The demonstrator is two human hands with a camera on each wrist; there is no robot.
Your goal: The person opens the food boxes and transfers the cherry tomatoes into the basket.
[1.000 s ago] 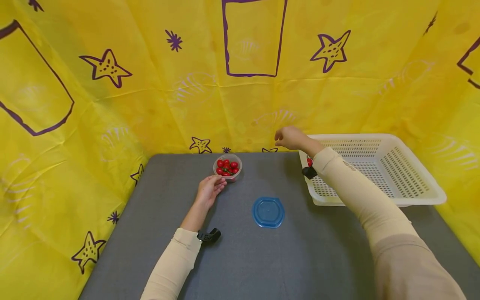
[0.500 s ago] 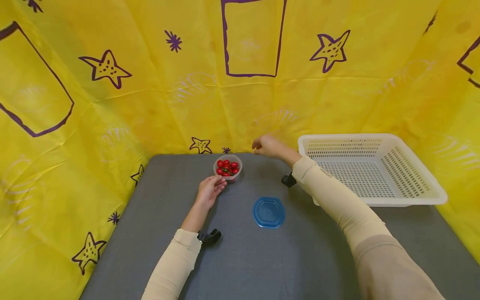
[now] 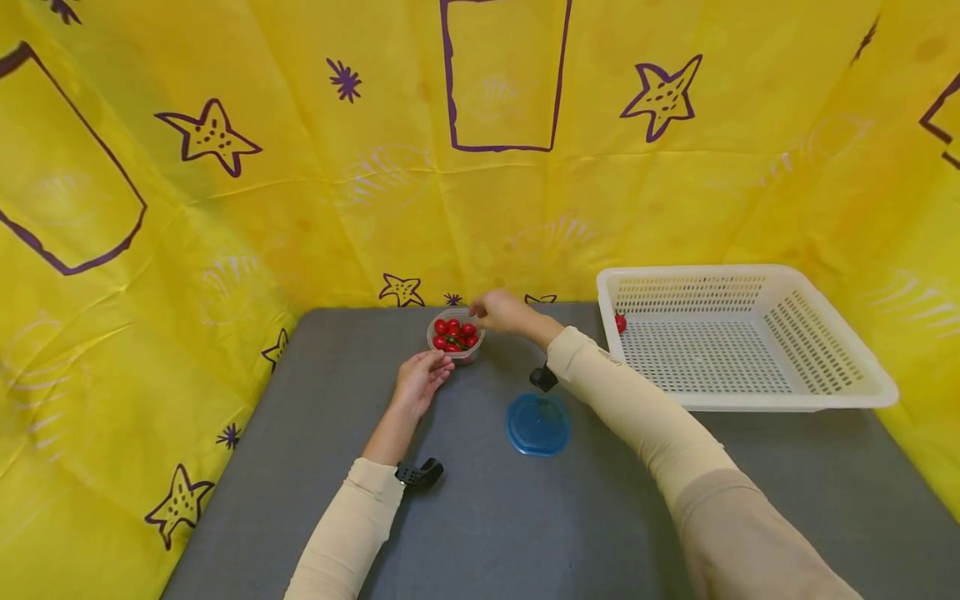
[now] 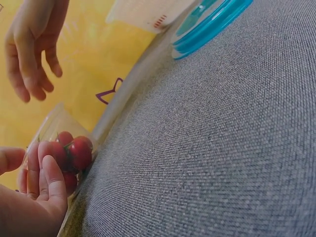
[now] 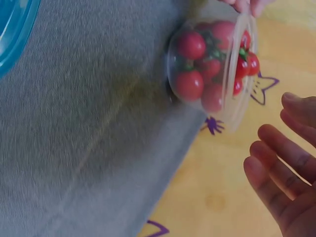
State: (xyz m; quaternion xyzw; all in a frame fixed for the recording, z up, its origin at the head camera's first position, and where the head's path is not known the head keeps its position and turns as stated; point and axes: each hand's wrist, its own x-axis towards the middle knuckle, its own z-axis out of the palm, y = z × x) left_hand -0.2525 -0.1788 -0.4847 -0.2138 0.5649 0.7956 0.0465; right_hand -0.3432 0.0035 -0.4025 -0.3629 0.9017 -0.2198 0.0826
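A small clear plastic container [image 3: 459, 359] full of red cherry tomatoes [image 5: 190, 85] with green stems stands near the table's back edge. My left hand [image 3: 420, 382] pinches its near rim, thumb on one side and fingers along the outer wall in the left wrist view. My right hand [image 3: 510, 315] hovers just above the right side of the container, fingers loosely spread and holding nothing in the right wrist view. A single cherry tomato [image 3: 620, 323] lies inside the white basket [image 3: 757, 402], against its left wall.
A blue lid [image 3: 537, 425] lies on the grey table [image 3: 495, 533] in front of the container. The basket, with slotted sides, stands at the back right. A yellow patterned cloth [image 3: 300, 208] hangs behind the table.
My right hand has moved left from over the basket's left edge to the container, uncovering the tomato in the basket. The left hand has stayed at the container's rim.
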